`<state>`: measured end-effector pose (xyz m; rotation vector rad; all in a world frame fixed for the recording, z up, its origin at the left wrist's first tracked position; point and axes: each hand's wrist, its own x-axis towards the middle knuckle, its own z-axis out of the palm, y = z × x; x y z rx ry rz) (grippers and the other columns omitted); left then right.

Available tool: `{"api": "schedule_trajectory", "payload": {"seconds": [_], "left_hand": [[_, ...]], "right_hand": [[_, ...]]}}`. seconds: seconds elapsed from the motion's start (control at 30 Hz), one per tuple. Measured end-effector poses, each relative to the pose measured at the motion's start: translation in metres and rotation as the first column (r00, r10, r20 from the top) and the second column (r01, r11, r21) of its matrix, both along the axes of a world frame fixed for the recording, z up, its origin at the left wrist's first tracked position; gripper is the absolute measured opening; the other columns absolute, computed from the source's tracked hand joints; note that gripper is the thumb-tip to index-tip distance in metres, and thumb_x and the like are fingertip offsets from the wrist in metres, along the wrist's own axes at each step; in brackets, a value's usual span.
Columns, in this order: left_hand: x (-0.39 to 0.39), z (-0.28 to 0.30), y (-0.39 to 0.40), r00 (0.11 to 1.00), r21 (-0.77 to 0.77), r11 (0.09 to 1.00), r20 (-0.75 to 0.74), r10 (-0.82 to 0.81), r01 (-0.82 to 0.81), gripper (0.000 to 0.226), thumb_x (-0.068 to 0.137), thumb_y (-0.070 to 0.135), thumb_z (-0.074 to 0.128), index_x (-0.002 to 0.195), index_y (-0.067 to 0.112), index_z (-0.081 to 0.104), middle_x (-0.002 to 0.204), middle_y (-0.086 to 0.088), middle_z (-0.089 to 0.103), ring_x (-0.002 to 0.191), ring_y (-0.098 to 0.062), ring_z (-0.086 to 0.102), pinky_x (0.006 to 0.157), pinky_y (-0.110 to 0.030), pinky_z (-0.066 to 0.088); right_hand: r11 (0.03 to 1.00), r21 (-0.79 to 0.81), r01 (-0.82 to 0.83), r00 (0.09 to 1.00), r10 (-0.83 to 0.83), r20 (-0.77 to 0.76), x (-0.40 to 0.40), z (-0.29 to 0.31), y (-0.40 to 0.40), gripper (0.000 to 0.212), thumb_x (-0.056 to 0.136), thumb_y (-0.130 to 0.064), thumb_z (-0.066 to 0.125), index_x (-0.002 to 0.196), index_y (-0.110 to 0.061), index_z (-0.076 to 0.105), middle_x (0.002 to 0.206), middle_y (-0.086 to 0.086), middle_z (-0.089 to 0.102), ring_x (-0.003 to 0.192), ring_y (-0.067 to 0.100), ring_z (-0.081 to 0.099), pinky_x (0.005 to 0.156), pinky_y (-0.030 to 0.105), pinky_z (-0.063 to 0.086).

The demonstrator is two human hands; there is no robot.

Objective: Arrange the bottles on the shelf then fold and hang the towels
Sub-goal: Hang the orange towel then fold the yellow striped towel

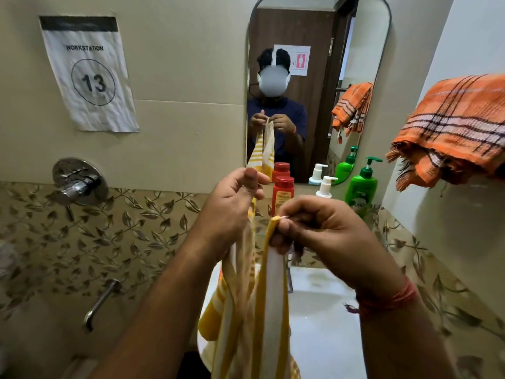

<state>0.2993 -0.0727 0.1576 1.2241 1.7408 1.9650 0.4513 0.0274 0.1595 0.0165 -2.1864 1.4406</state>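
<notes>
We are holding the yellow striped towel (254, 310) over the sink (322, 310): left hand (232, 206) gripping one top edge, right hand (319, 228) pinching the other corner. Bottles (360, 184) standing behind; orange towel (453, 127) hanging rightward.

Both hands, the left (232, 206) and the right (322, 231), are held up over the sink (328, 310), with the yellow towel (254, 310) hanging between them and filling the space below. Straight ahead, the red bottle (283, 194), white pump (325, 187) and green pump (362, 187) line the ledge under the mirror (314, 64). The orange towel (453, 129) juts out at the right, while open wall lies to the left around the tap (79, 181).
</notes>
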Motion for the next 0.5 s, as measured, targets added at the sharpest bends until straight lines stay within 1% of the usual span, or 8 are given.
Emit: {"api": "schedule_trajectory", "payload": {"seconds": [0.07, 0.1, 0.17, 0.23, 0.27, 0.37, 0.43, 0.5], "left_hand": [[0.004, 0.004, -0.002, 0.997, -0.007, 0.998, -0.05, -0.06, 0.06, 0.035, 0.101, 0.047, 0.042, 0.101, 0.023, 0.067, 0.08, 0.009, 0.061, 0.075, -0.005, 0.061, 0.071, -0.029, 0.049], [0.007, 0.005, -0.002, 0.994, -0.009, 0.996, -0.07, -0.089, 0.089, 0.035, 0.1, 0.046, 0.043, 0.102, 0.022, 0.067, 0.078, 0.012, 0.062, 0.075, -0.003, 0.062, 0.069, -0.026, 0.05], [0.011, 0.007, -0.003, 0.985, 0.016, 0.987, -0.073, -0.159, 0.16, 0.034, 0.097, 0.047, 0.046, 0.103, 0.019, 0.066, 0.078, 0.012, 0.062, 0.075, -0.002, 0.062, 0.067, -0.022, 0.051], [0.013, 0.009, -0.005, 0.979, 0.033, 0.984, -0.112, -0.169, 0.173, 0.035, 0.092, 0.047, 0.05, 0.104, 0.017, 0.064, 0.078, 0.01, 0.061, 0.073, -0.001, 0.061, 0.065, -0.019, 0.05], [0.012, 0.009, -0.007, 0.976, 0.026, 0.988, -0.162, -0.146, 0.152, 0.034, 0.09, 0.046, 0.053, 0.104, 0.017, 0.064, 0.079, 0.01, 0.061, 0.074, -0.001, 0.061, 0.066, -0.018, 0.051], [0.0, 0.007, -0.017, 0.95, -0.098, 0.993, -0.297, -0.098, 0.072, 0.02, 0.088, 0.039, 0.066, 0.096, 0.021, 0.067, 0.085, 0.005, 0.067, 0.08, -0.01, 0.065, 0.068, -0.023, 0.054], [-0.009, 0.002, -0.027, 0.95, -0.231, 0.971, -0.286, -0.125, 0.058, 0.017, 0.087, 0.037, 0.07, 0.093, 0.021, 0.07, 0.086, 0.002, 0.07, 0.079, -0.016, 0.066, 0.064, -0.026, 0.053], [-0.015, -0.007, -0.035, 0.963, -0.291, 0.956, -0.242, -0.121, 0.047, 0.014, 0.087, 0.036, 0.071, 0.094, 0.023, 0.071, 0.086, 0.003, 0.071, 0.077, -0.011, 0.065, 0.062, -0.022, 0.051]], "right_hand": [[0.954, 0.212, 0.21, 0.978, -0.203, -0.056, -0.011, -0.006, -0.004, 0.005, 0.089, -0.021, 0.068, 0.092, -0.018, 0.071, 0.094, 0.003, 0.066, 0.089, 0.018, 0.065, 0.076, 0.032, 0.056], [0.94, 0.228, 0.254, 0.967, -0.245, -0.07, -0.016, -0.01, -0.006, 0.002, 0.088, -0.025, 0.069, 0.088, -0.024, 0.071, 0.1, -0.001, 0.059, 0.097, 0.016, 0.061, 0.083, 0.032, 0.055], [0.978, 0.124, 0.168, 0.985, -0.164, -0.046, -0.022, -0.017, -0.009, 0.004, 0.089, -0.026, 0.069, 0.086, -0.023, 0.07, 0.107, 0.001, 0.057, 0.105, 0.016, 0.06, 0.091, 0.037, 0.055], [0.999, -0.011, 0.053, 0.999, -0.053, -0.012, -0.024, -0.024, -0.011, 0.012, 0.09, -0.024, 0.066, 0.089, -0.012, 0.068, 0.098, 0.01, 0.066, 0.096, 0.025, 0.066, 0.086, 0.047, 0.056], [0.998, -0.022, 0.054, 0.998, -0.054, -0.01, -0.023, -0.026, -0.012, 0.015, 0.091, -0.024, 0.065, 0.089, -0.009, 0.067, 0.092, 0.013, 0.067, 0.091, 0.028, 0.066, 0.081, 0.048, 0.055], [0.979, 0.018, 0.202, 0.977, -0.2, -0.073, -0.024, -0.031, -0.013, 0.015, 0.093, -0.025, 0.062, 0.084, -0.013, 0.064, 0.078, 0.006, 0.062, 0.076, 0.023, 0.06, 0.068, 0.037, 0.051], [0.962, -0.019, 0.272, 0.956, -0.273, -0.107, -0.024, -0.03, -0.013, 0.014, 0.093, -0.026, 0.063, 0.081, -0.02, 0.063, 0.073, -0.006, 0.06, 0.071, 0.011, 0.058, 0.064, 0.029, 0.049], [0.951, -0.018, 0.309, 0.944, -0.309, -0.116, -0.023, -0.03, -0.012, 0.014, 0.092, -0.031, 0.062, 0.08, -0.022, 0.063, 0.074, -0.007, 0.061, 0.072, 0.01, 0.059, 0.064, 0.031, 0.05]]}}
